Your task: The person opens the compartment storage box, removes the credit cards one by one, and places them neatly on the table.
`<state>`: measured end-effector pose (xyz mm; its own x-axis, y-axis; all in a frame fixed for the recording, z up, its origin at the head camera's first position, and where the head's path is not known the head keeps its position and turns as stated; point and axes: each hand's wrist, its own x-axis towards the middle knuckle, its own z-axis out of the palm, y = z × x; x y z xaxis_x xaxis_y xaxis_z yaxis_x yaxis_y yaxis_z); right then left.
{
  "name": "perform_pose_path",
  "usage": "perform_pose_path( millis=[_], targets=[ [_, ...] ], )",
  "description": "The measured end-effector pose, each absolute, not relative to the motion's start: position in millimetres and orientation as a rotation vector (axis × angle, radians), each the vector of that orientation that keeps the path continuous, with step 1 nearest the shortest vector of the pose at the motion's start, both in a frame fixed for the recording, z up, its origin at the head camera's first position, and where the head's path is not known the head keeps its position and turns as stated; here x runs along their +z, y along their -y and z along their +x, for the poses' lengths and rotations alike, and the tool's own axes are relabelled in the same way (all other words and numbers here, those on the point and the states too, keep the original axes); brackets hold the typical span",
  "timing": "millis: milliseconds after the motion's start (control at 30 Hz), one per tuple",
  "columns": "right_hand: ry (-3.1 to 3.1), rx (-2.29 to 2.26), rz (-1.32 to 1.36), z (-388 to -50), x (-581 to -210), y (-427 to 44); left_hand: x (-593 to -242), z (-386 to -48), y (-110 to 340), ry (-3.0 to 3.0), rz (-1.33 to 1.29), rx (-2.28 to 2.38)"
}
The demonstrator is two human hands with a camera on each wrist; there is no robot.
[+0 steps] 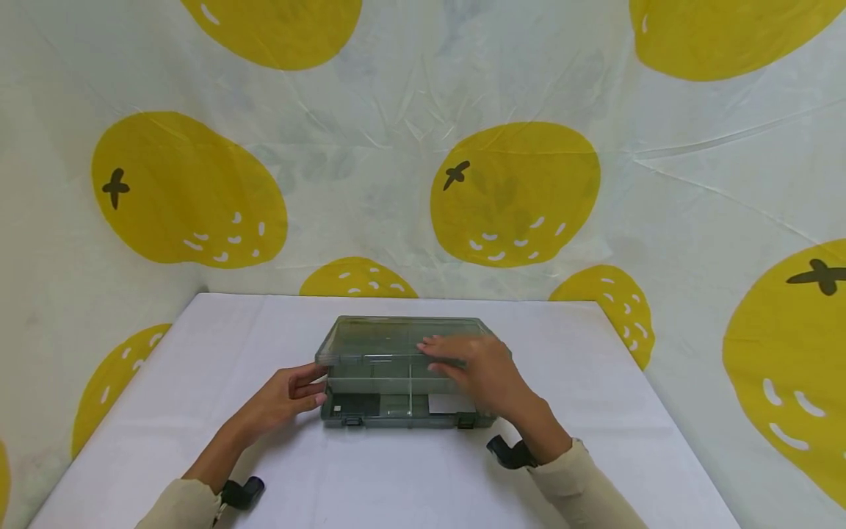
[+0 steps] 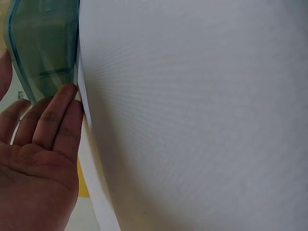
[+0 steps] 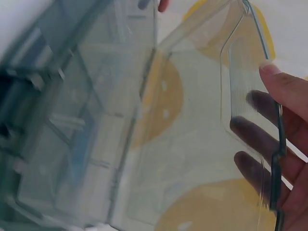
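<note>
Tbl; fingers behind lid, R-wrist only

Soft light; right-wrist view partly blurry

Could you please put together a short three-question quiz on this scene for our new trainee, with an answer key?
1. True or false: the see-through plastic lid lies fully closed on the grey-green, rectangular plastic box.

2. Multiple choice: what does the bare right grip hold?
A) A dark front latch
B) The lid's edge
C) The white cloth on the table

3. Fill in the blank: from the person's viewpoint, the bare left grip touches the box's ____ side.

Key: 1. False, the lid is raised at the front. 2. B. 3. Left.
</note>
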<state>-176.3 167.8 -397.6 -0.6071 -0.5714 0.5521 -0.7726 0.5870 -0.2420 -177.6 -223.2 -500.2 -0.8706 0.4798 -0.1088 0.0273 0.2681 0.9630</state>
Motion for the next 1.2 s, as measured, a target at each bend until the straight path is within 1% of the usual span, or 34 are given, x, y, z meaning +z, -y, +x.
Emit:
perform_pose_path(
  millis=[333,600,900,1200],
  targets=[
    [2.327,0.694,1.075,-194.7,-384.4,-186.4,-501.9,-179.9,222.5,-2.186,0.458,1.606],
    [2.280,0.776,0.962,-207.1,-376.1,-199.3,-502.3,-180.8,223.3,-2.174,0.450,1.613],
    [2.264,0.979,0.899,-224.9,-375.9,-218.2,-502.6,-181.8,223.2,-2.174,0.439,1.614],
    [2.237,1.080,0.844,-237.3,-373.4,-233.9,-501.1,-179.9,222.6,-2.176,0.440,1.613]
  ],
)
